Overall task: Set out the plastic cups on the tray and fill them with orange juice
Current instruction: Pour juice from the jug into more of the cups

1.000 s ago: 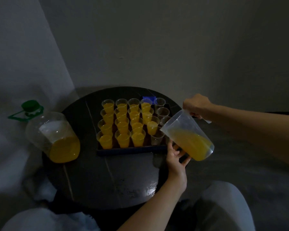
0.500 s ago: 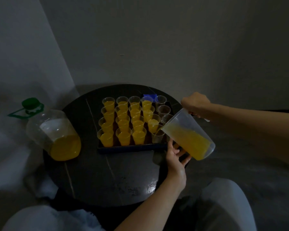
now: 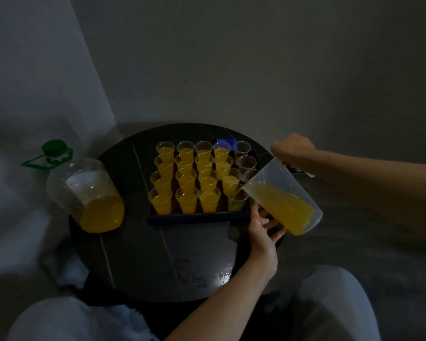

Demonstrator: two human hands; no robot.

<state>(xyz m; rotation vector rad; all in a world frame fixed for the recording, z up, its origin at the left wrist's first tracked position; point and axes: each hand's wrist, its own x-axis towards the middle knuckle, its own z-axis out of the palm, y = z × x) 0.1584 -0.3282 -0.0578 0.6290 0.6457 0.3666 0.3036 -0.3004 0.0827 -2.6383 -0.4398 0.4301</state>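
Right grip [image 3: 293, 153] is closed round the handle of the clear jug [image 3: 283, 203], arm reaching in from the right. The jug is tipped left and down, with its spout over the near cup of the fourth column [image 3: 236, 201]. The orange juice [image 3: 288, 210] in the jug runs right up to the lip. That cup has only a little in the bottom.

Left grip [image 3: 262, 230] sits at the tray's near right corner, under the jug. Your fingers are spread and mostly straight, not wrapped round anything. I can't tell if they touch the jug or just the tray [image 3: 197, 216].

Versus a second ago, the jug is tilted further and the juice has reached the spout. The left grip hasn't moved from that corner.

The filled cups [image 3: 186, 200] take up the left three columns, and the three far cups of the fourth column are full too. The empty cups [image 3: 246, 163] are on the far right, next to the jug.

The tray sits on a dark round counter [image 3: 158, 254]. A big plastic bottle [image 3: 89, 195] with a green cap [image 3: 54, 146] is at the counter's left edge, about a third full of juice. There's a small blue object [image 3: 225, 141] just past the tray's far side. The room is dim, with plain walls [image 3: 256, 57] meeting in a corner, and your knees [image 3: 330, 303] show at the near edge.
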